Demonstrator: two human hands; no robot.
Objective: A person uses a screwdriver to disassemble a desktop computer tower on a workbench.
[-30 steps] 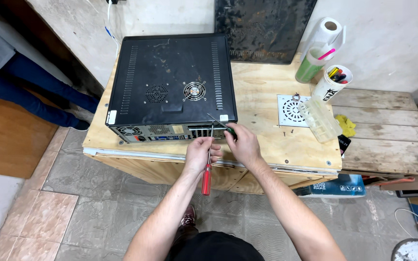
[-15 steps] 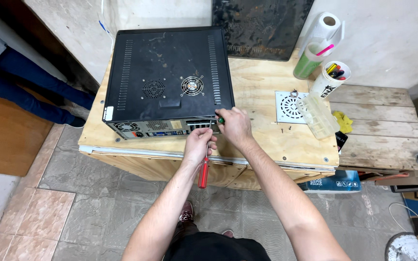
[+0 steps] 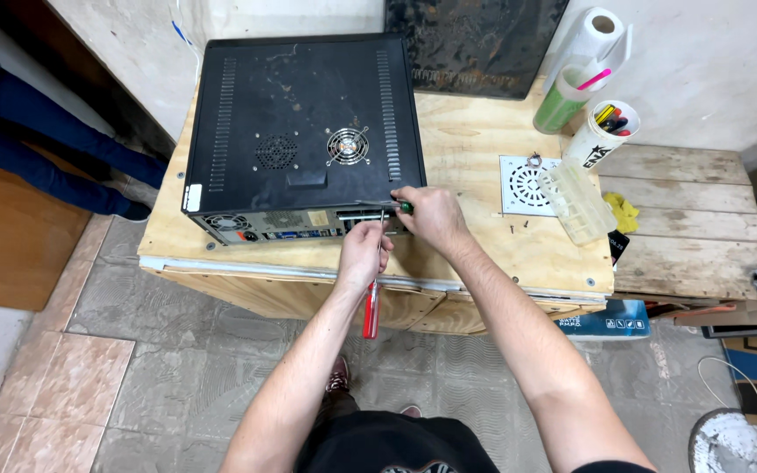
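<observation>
A black desktop computer case (image 3: 304, 123) lies flat on a plywood workbench (image 3: 475, 166), its rear panel facing me. My left hand (image 3: 363, 252) grips a red-handled screwdriver (image 3: 371, 307), whose handle hangs down below the bench edge and whose shaft points up at the case's rear panel. My right hand (image 3: 427, 217) rests at the case's near right corner and pinches a small green-tipped tool or part (image 3: 403, 207) against the panel. Both hands are close together at the rear right of the case.
On the bench's right stand a square white drain grate (image 3: 523, 184), a clear plastic box (image 3: 576, 200), a cup of pens (image 3: 602, 136), a green bottle and a paper roll (image 3: 584, 39). Another person's legs (image 3: 54, 149) stand at the left. A blue box (image 3: 606, 320) lies under the bench.
The view has shifted slightly. My right hand has moved up to the case's near right corner, and my left hand has raised the screwdriver toward the rear panel.
</observation>
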